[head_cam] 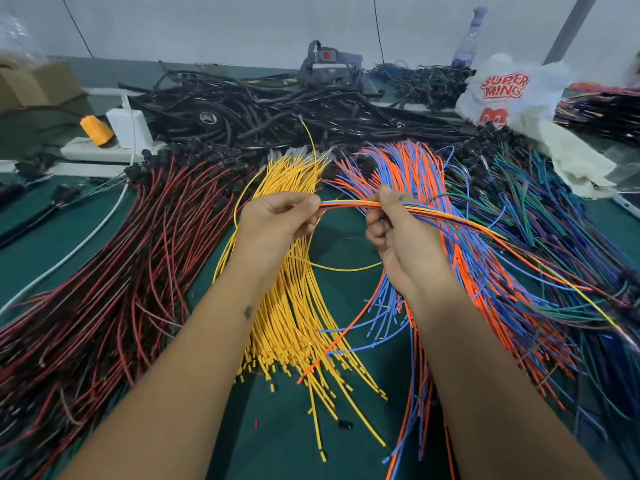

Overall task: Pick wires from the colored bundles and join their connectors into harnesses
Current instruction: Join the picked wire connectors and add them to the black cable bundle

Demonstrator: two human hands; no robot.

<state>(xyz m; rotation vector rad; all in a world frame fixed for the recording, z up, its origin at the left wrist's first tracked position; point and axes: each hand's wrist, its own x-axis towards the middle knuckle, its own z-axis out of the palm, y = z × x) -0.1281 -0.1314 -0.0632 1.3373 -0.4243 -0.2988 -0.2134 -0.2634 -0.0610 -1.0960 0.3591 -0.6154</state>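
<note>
The picked wires (349, 203) look light, limp and thin, likely to sag and slide apart unless taken near their ends. They span the air between both hands above the green bench (329, 237). The left hand (277, 220) pinches one end between thumb and fingertips; the right hand (391, 226) curls its grip around the small mixed bunch, which trails over the orange and blue bundle (426, 174).

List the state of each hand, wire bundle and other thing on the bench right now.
Left hand: pinching the held wires.
Right hand: gripping the held wires.
Held wires: stretched between the hands.
Yellow bundle: lying fanned out.
Orange and blue bundle: lying loose.
Red and black bundle: lying untouched.
Plastic bag: crumpled.
</note>
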